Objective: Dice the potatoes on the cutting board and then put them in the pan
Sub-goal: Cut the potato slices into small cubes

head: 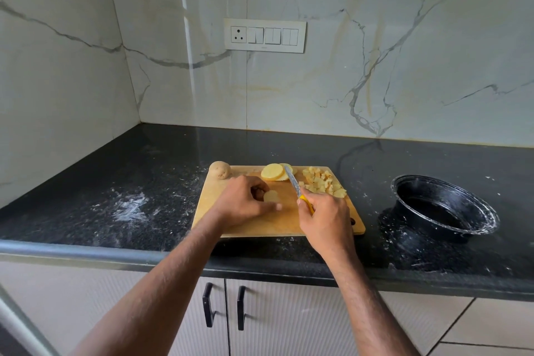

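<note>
A wooden cutting board (231,228) lies on the black counter. My left hand (242,201) presses a potato piece (270,196) with a pale cut face down on the board's middle. My right hand (325,218) grips a yellow-handled knife (292,182), its blade pointing up and away, just right of that piece. Round potato slices (273,172) are stacked at the board's far edge. A heap of diced potato (325,182) sits at the far right corner. A whole unpeeled potato (220,170) rests at the far left corner. The black pan (445,208) stands to the right, with nothing visible inside.
White powder and smears streak the black counter (130,205) left of the board and around the pan. A marble wall with a switch panel (264,35) rises behind. The counter's rounded front edge runs above cabinet doors with black handles (208,305).
</note>
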The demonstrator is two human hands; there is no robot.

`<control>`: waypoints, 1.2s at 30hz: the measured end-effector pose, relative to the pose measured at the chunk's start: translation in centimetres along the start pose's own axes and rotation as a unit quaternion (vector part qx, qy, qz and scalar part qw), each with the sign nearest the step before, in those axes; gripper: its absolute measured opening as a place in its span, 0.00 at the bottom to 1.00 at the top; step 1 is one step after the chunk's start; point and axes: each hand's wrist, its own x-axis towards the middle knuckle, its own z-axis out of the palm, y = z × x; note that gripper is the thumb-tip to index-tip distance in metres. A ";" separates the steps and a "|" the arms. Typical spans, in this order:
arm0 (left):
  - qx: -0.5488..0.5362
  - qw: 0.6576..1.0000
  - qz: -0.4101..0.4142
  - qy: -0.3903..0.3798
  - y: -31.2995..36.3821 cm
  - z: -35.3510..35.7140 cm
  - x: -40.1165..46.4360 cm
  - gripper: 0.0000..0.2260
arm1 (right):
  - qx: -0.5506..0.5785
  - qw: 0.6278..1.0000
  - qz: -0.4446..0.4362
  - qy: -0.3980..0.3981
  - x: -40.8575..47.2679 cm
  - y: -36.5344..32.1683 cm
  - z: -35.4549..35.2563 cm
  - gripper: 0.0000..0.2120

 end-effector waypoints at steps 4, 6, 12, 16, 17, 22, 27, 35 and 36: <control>0.018 1.000 0.008 -0.016 0.1 -0.2 0.0 0.17 | -0.006 1.000 -0.008 -0.006 -0.2 -0.2 -0.2 0.14; 0.018 1.000 0.000 -0.006 0.3 -0.2 0.0 0.17 | -0.008 1.000 -0.009 -0.011 -0.2 -0.4 -0.3 0.15; 0.018 0.999 -0.028 0.021 0.4 0.3 0.0 0.15 | -0.015 0.999 -0.024 -0.038 -1.4 -2.1 -0.9 0.15; 0.008 1.000 -0.026 0.010 0.3 0.3 0.0 0.17 | -0.019 0.998 -0.018 -0.049 -2.2 -2.6 -1.1 0.15; 0.005 1.000 -0.027 0.008 0.4 0.2 0.0 0.17 | -0.020 0.998 -0.014 -0.054 -2.2 -2.7 -1.1 0.15; -0.004 0.999 -0.034 -0.001 0.8 0.2 0.1 0.15 | -0.034 0.997 -0.001 -0.064 -2.1 -3.4 -1.2 0.15; 0.001 0.999 -0.039 -0.004 0.8 0.2 0.2 0.15 | -0.050 0.995 0.012 -0.084 -1.8 -3.6 -1.1 0.14; -0.005 0.999 -0.042 -0.014 0.6 0.4 0.4 0.14 | -0.059 0.991 0.034 -0.118 -0.7 -4.4 -0.6 0.11; -0.009 0.999 -0.041 -0.016 0.6 0.4 0.4 0.14 | -0.064 0.990 0.031 -0.119 -0.5 -4.5 -0.4 0.10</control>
